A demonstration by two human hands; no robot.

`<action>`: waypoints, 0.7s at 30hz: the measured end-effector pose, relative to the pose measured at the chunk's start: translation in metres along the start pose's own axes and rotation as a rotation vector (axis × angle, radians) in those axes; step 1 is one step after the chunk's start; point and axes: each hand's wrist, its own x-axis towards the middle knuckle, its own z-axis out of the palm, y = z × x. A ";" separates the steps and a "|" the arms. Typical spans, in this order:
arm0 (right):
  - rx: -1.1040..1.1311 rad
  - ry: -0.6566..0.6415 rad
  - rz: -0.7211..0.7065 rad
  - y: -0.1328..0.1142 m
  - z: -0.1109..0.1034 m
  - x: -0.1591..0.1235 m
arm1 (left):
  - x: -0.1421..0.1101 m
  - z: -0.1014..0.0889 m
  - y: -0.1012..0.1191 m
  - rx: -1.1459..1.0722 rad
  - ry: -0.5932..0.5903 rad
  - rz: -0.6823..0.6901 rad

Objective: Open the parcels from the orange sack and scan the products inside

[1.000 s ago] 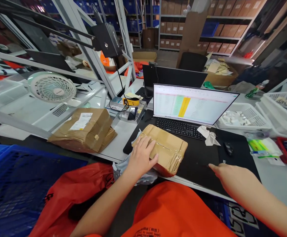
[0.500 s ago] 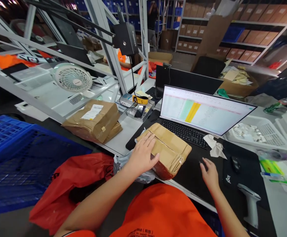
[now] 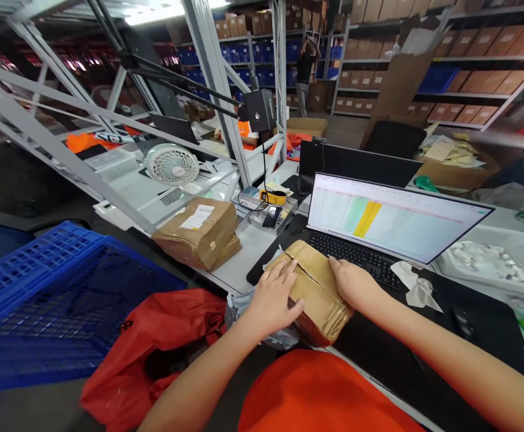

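Observation:
A brown cardboard box (image 3: 318,276) with a taped seam across its top sits at the front edge of the black desk mat. My left hand (image 3: 276,297) lies flat on its left part, fingers stretched and thumb apart near the front edge. At the box's right side is my right hand (image 3: 350,282), gripping that edge; some of its fingers are hidden. Grey plastic wrapping (image 3: 239,305) shows beside and below the box, partly covered by my left arm.
Behind the box stand a keyboard (image 3: 356,255) and a lit monitor (image 3: 392,216). Left are another taped carton (image 3: 198,234), a red bag (image 3: 153,333) and a blue crate (image 3: 81,282). Crumpled white paper (image 3: 419,288) and a mouse (image 3: 462,324) lie right. A person (image 3: 305,72) stands far back.
My right hand has moved left from the desk mat onto the right side of the box. My left hand stays on the box. The camera view has tilted up and shifted left.

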 end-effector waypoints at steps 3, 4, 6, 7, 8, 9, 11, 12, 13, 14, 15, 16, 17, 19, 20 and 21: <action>0.081 0.104 -0.056 -0.012 -0.007 0.005 | 0.001 -0.002 -0.001 -0.023 0.003 0.021; 0.063 0.125 -0.045 -0.019 -0.009 0.009 | 0.002 -0.003 -0.001 -0.032 0.004 0.024; -0.006 0.132 -0.009 -0.035 -0.011 0.017 | 0.005 -0.003 -0.002 -0.049 0.001 0.025; -0.039 0.122 -0.003 -0.041 -0.012 0.021 | 0.005 -0.003 -0.002 -0.055 0.001 0.026; -0.072 0.103 -0.014 -0.046 -0.012 0.025 | 0.006 -0.003 -0.003 -0.059 0.003 0.030; -0.100 0.078 -0.040 -0.049 -0.013 0.028 | 0.006 -0.002 -0.004 -0.059 0.007 0.038; -0.137 0.017 -0.122 -0.049 -0.016 0.035 | 0.006 0.001 -0.006 -0.053 0.017 0.061; -0.142 -0.017 -0.167 -0.046 -0.019 0.039 | 0.007 0.002 -0.007 -0.048 0.022 0.072; -0.138 -0.054 -0.207 -0.041 -0.023 0.043 | 0.008 0.003 -0.007 -0.046 0.027 0.083; -0.130 -0.086 -0.235 -0.036 -0.027 0.047 | 0.010 0.003 -0.008 -0.046 0.033 0.093; -0.122 -0.114 -0.256 -0.030 -0.033 0.051 | 0.012 0.004 -0.008 -0.047 0.040 0.102; -0.121 -0.140 -0.272 -0.024 -0.039 0.054 | 0.015 0.004 -0.009 -0.049 0.046 0.112; -0.121 -0.163 -0.282 -0.019 -0.044 0.057 | 0.019 0.003 -0.009 -0.052 0.049 0.124; -0.123 -0.187 -0.297 -0.009 -0.055 0.060 | 0.027 0.001 -0.012 -0.053 0.046 0.162; -0.122 -0.194 -0.302 -0.006 -0.059 0.059 | 0.031 0.000 -0.014 -0.053 0.038 0.191; -0.120 -0.201 -0.303 -0.004 -0.062 0.058 | 0.035 -0.002 -0.017 -0.055 0.027 0.226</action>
